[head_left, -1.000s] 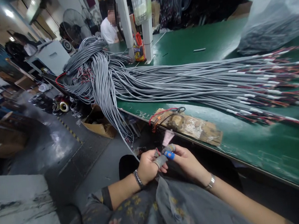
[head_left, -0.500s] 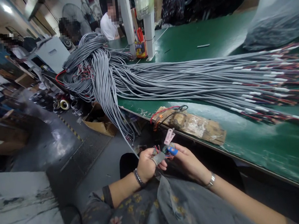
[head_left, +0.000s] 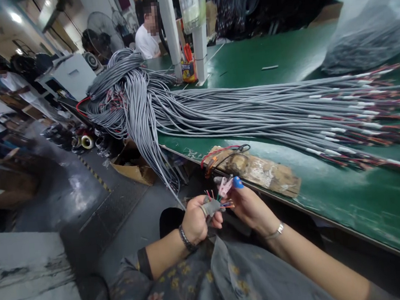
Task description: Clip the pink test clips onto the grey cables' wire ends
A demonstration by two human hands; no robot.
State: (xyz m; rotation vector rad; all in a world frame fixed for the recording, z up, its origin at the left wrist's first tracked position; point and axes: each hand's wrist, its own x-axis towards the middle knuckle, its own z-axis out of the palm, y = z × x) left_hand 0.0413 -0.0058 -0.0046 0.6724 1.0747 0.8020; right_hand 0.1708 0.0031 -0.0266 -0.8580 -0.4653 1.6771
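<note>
My left hand is closed around the end of a grey cable, which runs up to the bundle hanging over the table edge. Thin coloured wires fan out from its grip, beside a grey cover that seems to sit on the thumb. Close by on the right, my right hand wears a blue finger cot on the thumb. It pinches a small pink clip-like tool, whose lower end is at a green wire. Whether the tool bites on that wire is too small to tell.
A large bundle of grey cables lies along the green table, wire ends at the right. A stained cardboard strip lies at the near edge. Beyond are posts, a plastic bag and a seated person.
My right hand has turned and drawn slightly away from the left, its blue-tipped thumb raised. The pink tool has tilted, its lower end now by the wires. My left hand keeps its hold.
</note>
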